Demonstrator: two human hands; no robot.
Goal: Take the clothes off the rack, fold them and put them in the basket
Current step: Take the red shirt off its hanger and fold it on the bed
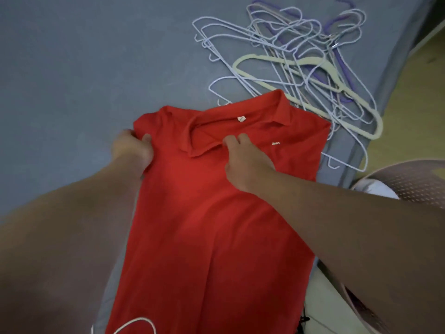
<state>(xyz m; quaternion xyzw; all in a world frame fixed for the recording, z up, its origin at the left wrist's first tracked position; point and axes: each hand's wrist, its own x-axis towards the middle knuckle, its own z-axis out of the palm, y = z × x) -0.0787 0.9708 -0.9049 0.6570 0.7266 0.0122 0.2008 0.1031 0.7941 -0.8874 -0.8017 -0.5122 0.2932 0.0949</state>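
A red polo shirt (207, 213) lies lengthwise on the grey bed (72, 68), collar at the far end, sides folded in. My left hand (132, 150) grips the shirt's left shoulder edge, thumb on top. My right hand (243, 160) rests on the chest just below the collar, its fingertips pinching the fabric near the placket. The pinkish perforated basket (409, 184) stands at the right edge with something white inside. The rack is out of view.
A pile of several empty wire and plastic hangers (301, 56) lies on the bed beyond the shirt, to the right. The bed's right edge drops to a wooden floor (414, 92). A white hanger loop (134, 324) shows at the bottom.
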